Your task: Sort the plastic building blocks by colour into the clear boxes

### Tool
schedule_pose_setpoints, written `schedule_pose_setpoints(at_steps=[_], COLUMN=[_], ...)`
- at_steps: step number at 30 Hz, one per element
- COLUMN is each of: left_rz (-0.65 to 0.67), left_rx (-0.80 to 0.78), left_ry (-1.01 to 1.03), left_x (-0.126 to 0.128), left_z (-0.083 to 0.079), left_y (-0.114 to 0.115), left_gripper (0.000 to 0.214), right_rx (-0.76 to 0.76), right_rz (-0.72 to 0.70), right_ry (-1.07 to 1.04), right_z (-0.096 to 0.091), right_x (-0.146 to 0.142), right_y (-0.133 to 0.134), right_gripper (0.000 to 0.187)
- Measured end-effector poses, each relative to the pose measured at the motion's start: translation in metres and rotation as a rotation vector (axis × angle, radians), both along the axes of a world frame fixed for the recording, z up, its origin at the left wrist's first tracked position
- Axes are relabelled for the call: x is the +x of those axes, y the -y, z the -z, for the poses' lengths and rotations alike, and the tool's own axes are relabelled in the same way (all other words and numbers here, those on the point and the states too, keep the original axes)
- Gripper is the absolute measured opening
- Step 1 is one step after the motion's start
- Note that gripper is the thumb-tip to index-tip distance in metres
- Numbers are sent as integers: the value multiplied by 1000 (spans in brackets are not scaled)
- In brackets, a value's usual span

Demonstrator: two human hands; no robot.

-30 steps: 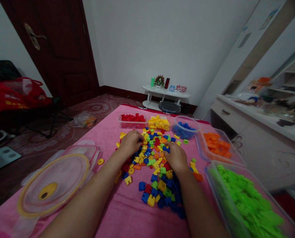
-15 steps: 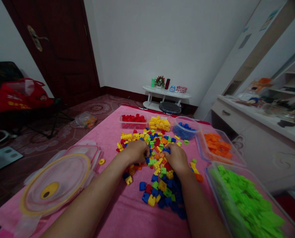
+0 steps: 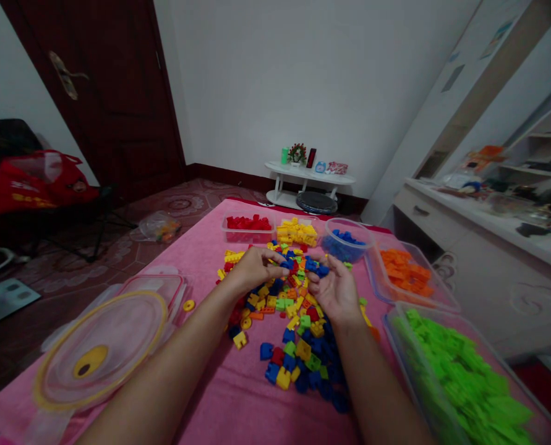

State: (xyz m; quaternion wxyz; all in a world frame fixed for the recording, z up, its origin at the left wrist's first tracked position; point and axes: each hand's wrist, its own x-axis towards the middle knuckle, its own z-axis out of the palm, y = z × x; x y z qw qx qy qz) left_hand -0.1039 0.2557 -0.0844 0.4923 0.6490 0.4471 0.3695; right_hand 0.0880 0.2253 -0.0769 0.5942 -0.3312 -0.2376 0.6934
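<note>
A pile of mixed coloured plastic blocks (image 3: 290,312) lies on a pink cloth (image 3: 238,402). My left hand (image 3: 253,269) is raised just above the pile, its fingers pinched on a small blue block (image 3: 286,264). My right hand (image 3: 334,288) is turned palm up beside it, fingers curled around a few blue blocks (image 3: 320,269). The two hands almost touch over the far part of the pile.
Sorted tubs stand behind and to the right: red blocks (image 3: 248,227), yellow blocks (image 3: 297,231), blue blocks (image 3: 345,240), orange blocks (image 3: 407,272), green blocks (image 3: 456,368). Clear lids with a yellow rim (image 3: 101,349) lie at left. A white low table (image 3: 310,176) stands by the wall.
Both hands have lifted off the pile. The right hand turned palm up with blue blocks in it, and the left hand brought a blue block toward it.
</note>
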Motion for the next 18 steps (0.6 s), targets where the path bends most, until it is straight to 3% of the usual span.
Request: schedule_pose_setpoints(at_steps=[4,10,18], left_rz=[-26,2,-86], left_rx=[165,428,444], left_ry=[11,-168,-155], left_x=[5,10,17], left_z=[-14,-25,-29], left_y=[9,19,22], left_gripper=[30,23,25], right_rx=[-99,-75,-80], right_rz=[-166,-285,-208], right_ry=[53,-50,-93], right_z=[0,-1,1], right_x=[-19,-29,-34], right_y=[4,7,9], right_gripper=[32,36,23])
